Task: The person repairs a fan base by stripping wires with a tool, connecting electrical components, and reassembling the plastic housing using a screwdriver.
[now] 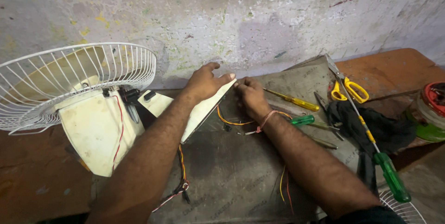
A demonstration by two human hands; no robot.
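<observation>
My left hand (204, 82) rests on the raised edge of a cream plastic fan base cover (204, 108), holding it tilted up. My right hand (250, 96) is closed at the cover's top corner, its fingers pinching something small that I cannot make out. Orange and yellow wires (229, 121) run out from under the cover between my wrists. A red thread is tied around my right wrist. The cream fan body (95, 129) with its white wire guard (69, 78) lies on its side to the left.
A grey mat (241, 177) covers the worn brown bench. To the right lie a yellow-handled screwdriver (296, 100), a small green-handled screwdriver (303, 120), yellow-handled scissors (350, 89), a long green-handled screwdriver (389, 173), a black cloth (375, 124) and a red-and-green spool (433, 113). A stained wall stands behind.
</observation>
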